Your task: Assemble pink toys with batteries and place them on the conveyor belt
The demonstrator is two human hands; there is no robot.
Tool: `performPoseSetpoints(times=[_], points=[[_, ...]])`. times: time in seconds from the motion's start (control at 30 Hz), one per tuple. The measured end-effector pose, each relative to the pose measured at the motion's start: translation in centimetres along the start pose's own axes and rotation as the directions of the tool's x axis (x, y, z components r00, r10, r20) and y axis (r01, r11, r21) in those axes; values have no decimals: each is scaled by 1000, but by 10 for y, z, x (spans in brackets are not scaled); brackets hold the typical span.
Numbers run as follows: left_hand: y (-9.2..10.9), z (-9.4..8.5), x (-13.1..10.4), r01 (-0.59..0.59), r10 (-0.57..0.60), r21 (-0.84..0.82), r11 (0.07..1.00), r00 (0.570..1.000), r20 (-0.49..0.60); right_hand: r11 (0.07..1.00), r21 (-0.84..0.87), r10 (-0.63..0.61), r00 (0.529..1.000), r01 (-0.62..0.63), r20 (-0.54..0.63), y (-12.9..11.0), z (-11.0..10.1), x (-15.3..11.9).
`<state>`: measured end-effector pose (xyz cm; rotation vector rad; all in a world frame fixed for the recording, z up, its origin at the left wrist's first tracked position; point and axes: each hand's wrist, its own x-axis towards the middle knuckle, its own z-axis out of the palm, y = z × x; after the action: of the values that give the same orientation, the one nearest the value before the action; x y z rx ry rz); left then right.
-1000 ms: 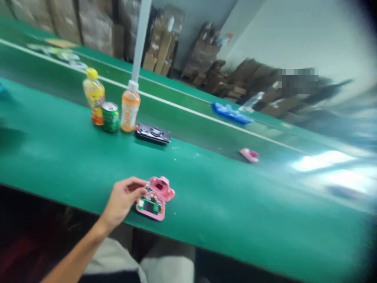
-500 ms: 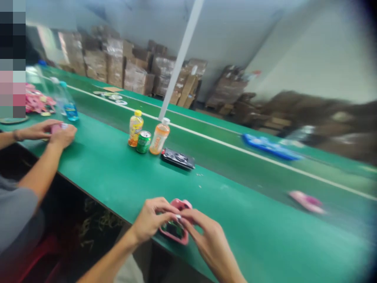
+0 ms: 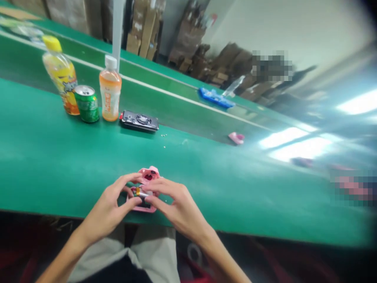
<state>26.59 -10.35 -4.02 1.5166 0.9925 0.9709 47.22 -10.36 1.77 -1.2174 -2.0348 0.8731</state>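
A pink plastic casing (image 3: 150, 173) lies on the green table near its front edge, with dark parts inside. A silver battery-like piece (image 3: 143, 193) with a yellow band sits over the casing's lower part. My left hand (image 3: 113, 204) is curved round the casing's left side, its thumb and fingers at the left end of the silver piece. From the right, my right hand (image 3: 173, 198) pinches the silver piece's right end between thumb and fingers. The hands partly cover the casing.
Behind stand a yellow-capped bottle (image 3: 63, 76), a green can (image 3: 86, 104), an orange bottle (image 3: 110, 90) and a black phone-like object (image 3: 140, 121). A blue tray (image 3: 216, 97) and a pink piece (image 3: 236, 138) lie on the belt. A post (image 3: 117, 35) rises behind.
The view has swung right and closer, leaving the person at the left out of frame. Between my hands, the silver piece now shows over the casing; before, they met at a small white bit.
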Motion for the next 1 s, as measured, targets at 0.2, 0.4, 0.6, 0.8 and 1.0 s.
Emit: performPoseSetpoints(times=[0.2, 0.4, 0.6, 0.8, 1.0], points=[[-7, 14, -9, -227, 337, 527, 819, 934, -120, 998, -60, -41, 994, 35, -101, 12, 11, -31], [-14, 19, -20, -220, 337, 606, 765, 938, -86, 975, -211, -116, 976, 76, -186, 20, 25, -51], [-32, 16, -34, -276, 377, 660, 698, 926, -11, 955, -284, -136, 980, 91, -145, 20, 32, -45], [-41, 11, -38, -236, 358, 703, 671, 933, -29, 967, -253, -19, 981, -31, -192, 20, 43, -38], [-38, 9, -39, -241, 349, 676, 696, 937, -26, 981, -53, 169, 957, -187, -236, 19, 49, -36]])
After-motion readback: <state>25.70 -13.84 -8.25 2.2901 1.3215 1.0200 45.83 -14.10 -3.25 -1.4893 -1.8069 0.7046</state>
